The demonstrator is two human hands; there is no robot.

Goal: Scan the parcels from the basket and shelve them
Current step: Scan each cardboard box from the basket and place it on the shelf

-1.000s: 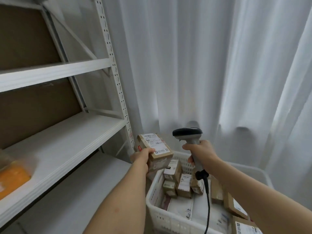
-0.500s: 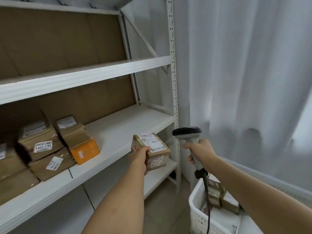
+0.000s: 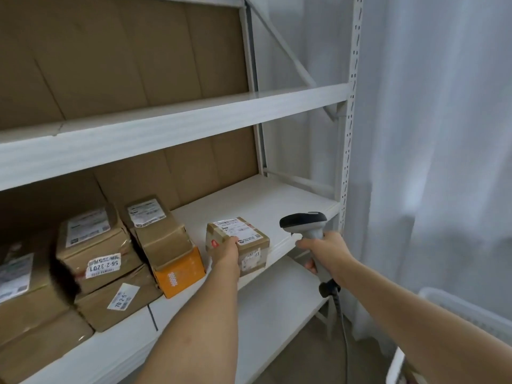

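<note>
Our left hand (image 3: 227, 249), arm outstretched, grips the parcel (image 3: 238, 242) at the shelf (image 3: 266, 206), beside stacked boxes (image 3: 163, 239); our right hand (image 3: 324, 249) is wrapped round the scanner (image 3: 304, 223) handle

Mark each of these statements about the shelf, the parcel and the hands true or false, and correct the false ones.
1. The left hand grips a small brown cardboard parcel with a white label. True.
2. The right hand is empty. False: it holds the grey and black handheld barcode scanner by its handle.
3. The orange box lies left of the held parcel on the white metal shelf. True.
4. The held parcel is at the top shelf board. False: it is down at the white metal shelf, the level where the other parcels lie.
5. The scanner is cordless. False: a dark cable hangs from its handle.
</note>
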